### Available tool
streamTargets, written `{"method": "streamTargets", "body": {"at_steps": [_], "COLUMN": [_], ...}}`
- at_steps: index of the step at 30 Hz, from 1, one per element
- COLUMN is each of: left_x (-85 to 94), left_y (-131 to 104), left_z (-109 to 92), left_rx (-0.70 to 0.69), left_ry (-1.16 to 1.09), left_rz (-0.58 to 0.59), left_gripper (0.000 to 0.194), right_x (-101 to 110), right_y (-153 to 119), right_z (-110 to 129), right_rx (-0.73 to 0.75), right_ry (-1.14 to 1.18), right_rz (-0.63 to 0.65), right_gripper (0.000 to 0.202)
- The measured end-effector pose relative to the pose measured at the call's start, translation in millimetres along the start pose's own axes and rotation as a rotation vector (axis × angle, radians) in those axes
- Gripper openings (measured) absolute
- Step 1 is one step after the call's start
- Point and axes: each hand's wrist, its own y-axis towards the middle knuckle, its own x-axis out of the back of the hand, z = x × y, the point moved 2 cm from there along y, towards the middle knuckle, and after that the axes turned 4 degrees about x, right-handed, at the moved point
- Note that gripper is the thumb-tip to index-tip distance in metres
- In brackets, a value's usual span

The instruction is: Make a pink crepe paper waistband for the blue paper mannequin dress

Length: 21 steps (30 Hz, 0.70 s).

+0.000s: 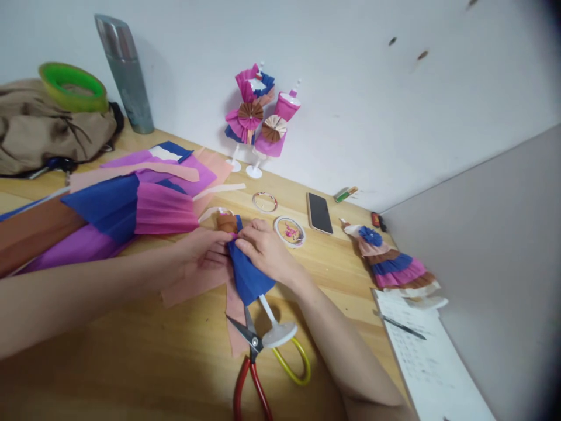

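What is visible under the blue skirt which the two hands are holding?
Below the blue skirt, a white stem runs to a round base. The skirt covers whatever is higher up inside, so that part cannot be seen.

Matt paper skirt [250, 272] — creased, smooth wooden table [153, 362]

Soft, even light brightens the wall [342, 128]; the near counter [131, 368] lies dimmer. Darkness rounds off the right corners, and the writing [416, 351] on the paper [438, 380] blurs.
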Motion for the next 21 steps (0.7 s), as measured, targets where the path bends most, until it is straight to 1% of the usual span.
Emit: {"method": "streamTargets", "body": {"at_steps": [3,5,6,9,12,15,17,21], "left_x": [0.0,-2.7,-4.5,-6.3,-2.6,1.0,1.7,2.2], "left_y": [-5.5,-13.4,-17.4,-23.8,-22.1,-20.1,-21.1,-26.0], "left_z": [-5.1,-11.1,-13.9,-18.7,-19.0,-19.0,-19.3,-17.7], "left_rx": [0.100,0.115,0.118,0.136,0.132,0.116,0.113,0.126], "left_ry": [0.040,0.077,0.093,0.126,0.164,0.194,0.186,0.136], "left_rz": [-0.019,0.021,0.059,0.112,0.082,0.087,0.107,0.074], "left_gripper": [0.020,0.014,0.012,0.010,0.009,0.010,0.010,0.011], "right_x": [-3.5,-5.1,-5.9,-9.1,-11.9,-13.0,-13.3,-13.6], "right_y": [0.5,0.9,1.0,1.2,1.5,1.8,2.0,1.7], "right_z": [-5.1,-6.3,-6.3,-4.8,-2.6,-1.0,0.1,2.9], "right_rx": [-0.023,-0.050,-0.070,-0.139,-0.179,-0.206,-0.218,-0.220], "right_ry": [0.066,0.082,0.086,0.126,0.162,0.172,0.184,0.200], "right_rz": [0.019,0.001,-0.016,-0.067,-0.094,-0.100,-0.092,-0.079], "right_gripper": [0.024,0.016,0.014,0.014,0.015,0.015,0.015,0.013]}}
